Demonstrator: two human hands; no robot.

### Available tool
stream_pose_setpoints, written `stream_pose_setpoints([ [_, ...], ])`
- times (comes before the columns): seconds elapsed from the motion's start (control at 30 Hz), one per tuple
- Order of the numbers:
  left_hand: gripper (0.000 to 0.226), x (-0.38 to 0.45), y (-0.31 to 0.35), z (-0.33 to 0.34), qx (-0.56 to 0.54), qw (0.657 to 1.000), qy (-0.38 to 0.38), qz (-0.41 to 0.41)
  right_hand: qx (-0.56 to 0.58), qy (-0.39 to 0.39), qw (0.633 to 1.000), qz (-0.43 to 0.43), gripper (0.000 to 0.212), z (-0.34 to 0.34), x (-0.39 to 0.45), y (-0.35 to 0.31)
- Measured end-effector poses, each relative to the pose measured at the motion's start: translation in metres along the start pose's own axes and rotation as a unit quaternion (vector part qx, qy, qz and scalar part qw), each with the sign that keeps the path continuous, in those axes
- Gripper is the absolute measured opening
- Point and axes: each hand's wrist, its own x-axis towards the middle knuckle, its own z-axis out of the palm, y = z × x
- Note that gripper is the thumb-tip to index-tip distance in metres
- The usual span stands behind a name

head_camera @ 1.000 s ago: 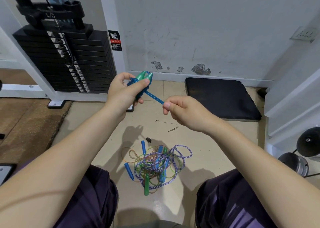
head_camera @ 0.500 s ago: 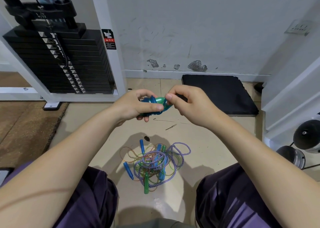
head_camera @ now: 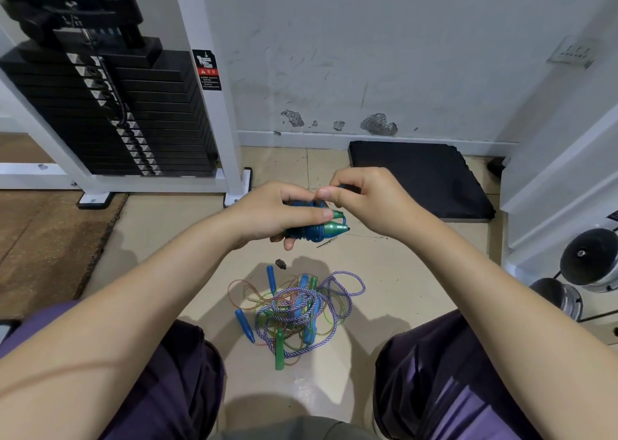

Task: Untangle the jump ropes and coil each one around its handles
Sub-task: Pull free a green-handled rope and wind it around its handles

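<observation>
The left hand gripped a bundle of two green handles wrapped in blue rope, thumb laid along the top. The handles lay side by side, long axis roughly level, tapered tips pointing toward the person's right. The right hand pinched a stretch of the same blue rope between thumb and forefinger just above the bundle, the other fingers curled. Both hands were held close together above the floor.

Below them, between the person's knees, a tangled heap of jump ropes lay on the floor: a purple-and-white braided cord, thin orange and green cords, several blue handles and one green handle pointing toward the person. No container was in sight. A weight stack stood at the far left, and a black mat lay against the wall.
</observation>
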Motion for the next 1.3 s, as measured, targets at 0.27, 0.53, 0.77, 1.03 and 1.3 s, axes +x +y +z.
stream_pose_setpoints([
  [0.27, 0.006, -0.003, -0.006, -0.007, 0.007, 0.999, 0.051, 0.010, 0.286, -0.006, 0.955, 0.076, 0.011, -0.011, 0.000, -0.005],
  [0.53, 0.009, -0.003, -0.005, -0.008, 0.002, 0.999, 0.046, 0.013, 0.229, -0.012, 0.970, 0.081, 0.008, -0.009, 0.001, -0.001],
  [0.77, 0.017, 0.000, -0.005, -0.011, 0.019, 0.999, 0.047, -0.003, 0.201, -0.013, 0.976, 0.080, 0.012, -0.011, -0.004, -0.009],
  [1.03, 0.021, 0.000, -0.008, -0.013, 0.028, 0.997, 0.068, -0.023, 0.116, -0.086, 0.987, 0.074, 0.014, -0.014, 0.000, -0.001],
  [1.3, 0.013, 0.000, -0.007, -0.012, 0.072, 0.994, 0.084, -0.016, -0.065, -0.079, 0.994, 0.043, 0.013, -0.011, 0.000, 0.000],
])
